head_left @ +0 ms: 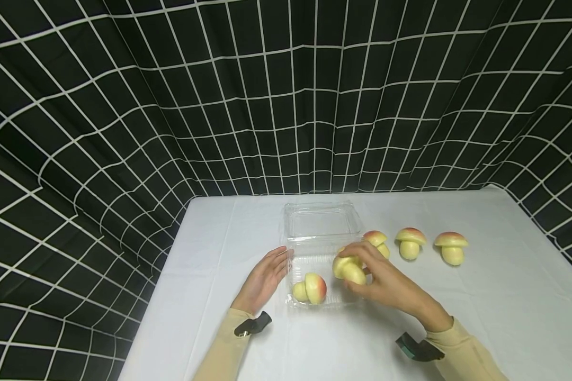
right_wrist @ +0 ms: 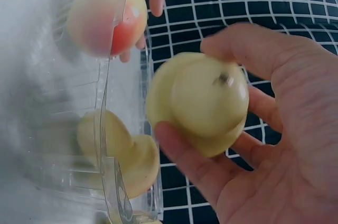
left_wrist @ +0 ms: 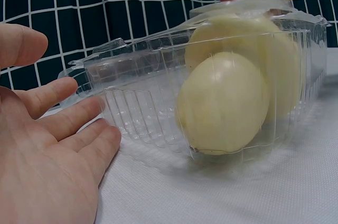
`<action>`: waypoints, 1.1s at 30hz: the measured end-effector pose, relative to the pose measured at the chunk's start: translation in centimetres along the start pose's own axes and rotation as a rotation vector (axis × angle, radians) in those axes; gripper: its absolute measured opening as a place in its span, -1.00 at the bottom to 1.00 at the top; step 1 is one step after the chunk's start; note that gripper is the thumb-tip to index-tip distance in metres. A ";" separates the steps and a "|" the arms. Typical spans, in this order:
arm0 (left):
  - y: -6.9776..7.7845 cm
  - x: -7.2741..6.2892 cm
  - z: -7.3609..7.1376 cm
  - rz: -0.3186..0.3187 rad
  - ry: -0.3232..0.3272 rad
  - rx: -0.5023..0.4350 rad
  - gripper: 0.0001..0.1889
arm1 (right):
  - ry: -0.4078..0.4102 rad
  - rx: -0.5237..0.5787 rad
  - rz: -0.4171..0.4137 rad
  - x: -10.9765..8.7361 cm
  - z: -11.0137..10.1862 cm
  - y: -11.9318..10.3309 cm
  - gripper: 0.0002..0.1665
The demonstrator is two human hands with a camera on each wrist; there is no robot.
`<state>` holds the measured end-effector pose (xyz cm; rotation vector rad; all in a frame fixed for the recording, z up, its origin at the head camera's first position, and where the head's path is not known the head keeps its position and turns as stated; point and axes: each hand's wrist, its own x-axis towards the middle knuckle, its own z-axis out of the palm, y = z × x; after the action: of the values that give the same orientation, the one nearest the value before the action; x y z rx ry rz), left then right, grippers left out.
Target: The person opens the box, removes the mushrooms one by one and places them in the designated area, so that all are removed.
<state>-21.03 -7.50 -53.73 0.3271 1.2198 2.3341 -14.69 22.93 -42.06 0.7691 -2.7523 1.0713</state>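
Observation:
A clear plastic clamshell box (head_left: pixel 314 259) lies with its lid (head_left: pixel 323 219) folded back. Over the right part of its tray, my right hand (head_left: pixel 386 278) grips a pale yellow mushroom (head_left: pixel 349 269), its rounded stem turned toward the right wrist camera (right_wrist: pixel 203 97). Inside the tray, at the near left, another mushroom (head_left: pixel 312 289) rests on its side, its cap tinged red. My left hand (head_left: pixel 265 278) is at the box's left side, fingers extended; in the left wrist view its fingertips (left_wrist: pixel 108 134) are at the clear wall, though contact is hard to judge.
Right of the box, on the white-covered table (head_left: pixel 486 312), are three more mushrooms: one (head_left: pixel 376 242) partly behind my right hand, a middle one (head_left: pixel 410 243) and a far right one (head_left: pixel 451 247). A black curtain with white grid lines (head_left: pixel 314 106) surrounds the table's back and sides.

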 end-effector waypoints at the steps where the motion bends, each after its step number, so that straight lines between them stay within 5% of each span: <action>1: 0.0 0.0 0.0 0.000 -0.001 0.000 -0.43 | 0.010 -0.001 -0.010 0.0 0.0 0.0 -0.39; 15: 0.0 0.1 -0.2 0.011 0.001 -0.012 -0.43 | 0.049 -0.045 -0.037 0.2 -0.2 -0.1 -0.27; 27: -0.2 0.0 -0.1 0.007 0.006 -0.015 -0.43 | 0.144 -0.035 -0.073 0.6 0.1 0.1 -0.47; 33: -0.1 0.0 -0.1 0.006 0.003 -0.017 -0.42 | 0.113 -0.047 -0.007 0.3 -0.2 -0.1 -0.45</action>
<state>-21.05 -7.49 -53.88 0.3218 1.2018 2.3494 -14.90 22.90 -41.77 0.6899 -2.6680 1.0122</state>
